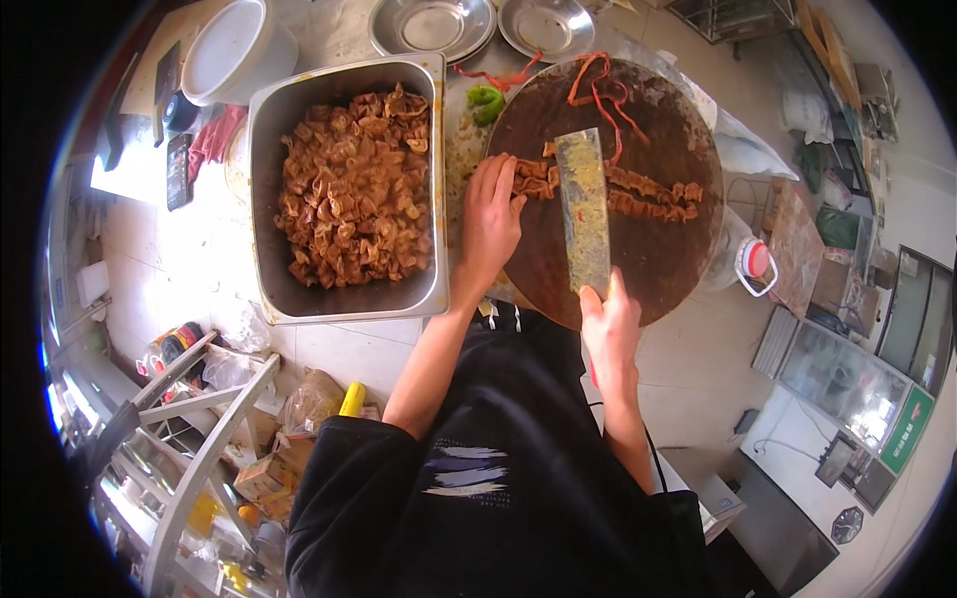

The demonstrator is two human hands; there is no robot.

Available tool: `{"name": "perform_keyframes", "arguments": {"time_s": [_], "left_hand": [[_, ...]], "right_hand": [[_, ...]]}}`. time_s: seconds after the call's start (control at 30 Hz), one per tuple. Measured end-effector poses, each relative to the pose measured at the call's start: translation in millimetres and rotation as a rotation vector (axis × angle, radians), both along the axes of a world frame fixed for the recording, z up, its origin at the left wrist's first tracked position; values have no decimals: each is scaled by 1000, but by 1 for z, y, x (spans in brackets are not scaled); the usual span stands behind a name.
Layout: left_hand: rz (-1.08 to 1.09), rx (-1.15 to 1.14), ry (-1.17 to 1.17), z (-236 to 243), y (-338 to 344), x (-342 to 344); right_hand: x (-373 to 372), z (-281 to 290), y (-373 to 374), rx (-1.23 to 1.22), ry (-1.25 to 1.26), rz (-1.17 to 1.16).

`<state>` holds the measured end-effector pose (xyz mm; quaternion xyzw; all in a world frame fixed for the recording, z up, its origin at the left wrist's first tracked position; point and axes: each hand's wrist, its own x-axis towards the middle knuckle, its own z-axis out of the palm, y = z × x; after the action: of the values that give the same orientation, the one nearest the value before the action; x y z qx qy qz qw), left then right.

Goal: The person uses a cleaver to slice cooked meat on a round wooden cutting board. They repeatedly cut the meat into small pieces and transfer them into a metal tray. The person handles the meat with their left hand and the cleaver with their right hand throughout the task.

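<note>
A thick round wooden chopping board [638,269] carries two long rows of brown, crinkled braised intestine [648,192]. My right hand [610,317] grips the handle of a cleaver [584,214], whose broad, smeared blade lies across the rows and hides part of them. At the left edge of the board, my left hand [492,214] has its fingers bent together over the left end of the intestine, holding it. Left of that hand stands a deep rectangular steel pan [274,307] filled with cut brown pieces [354,189].
Red strings [598,95] lie on the board's far part, and a green pepper [485,104] sits beside it. Steel bowls [434,25] and a white lidded tub [224,45] stand behind. A phone [178,171] lies at left. A red-capped jug [743,261] is right of the board.
</note>
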<state>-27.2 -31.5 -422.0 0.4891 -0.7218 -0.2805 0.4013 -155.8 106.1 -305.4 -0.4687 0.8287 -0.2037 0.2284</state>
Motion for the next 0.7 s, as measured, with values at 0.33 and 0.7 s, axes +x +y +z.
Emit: {"name": "perform_keyframes", "arguments": {"time_s": [0.33, 0.7], "left_hand": [[-35, -9, -53, 7, -10, 6], [-6, -94, -24, -2, -10, 3]], "right_hand": [[22, -8, -20, 15, -23, 38], [41, -19, -48, 113, 76, 121]]}}
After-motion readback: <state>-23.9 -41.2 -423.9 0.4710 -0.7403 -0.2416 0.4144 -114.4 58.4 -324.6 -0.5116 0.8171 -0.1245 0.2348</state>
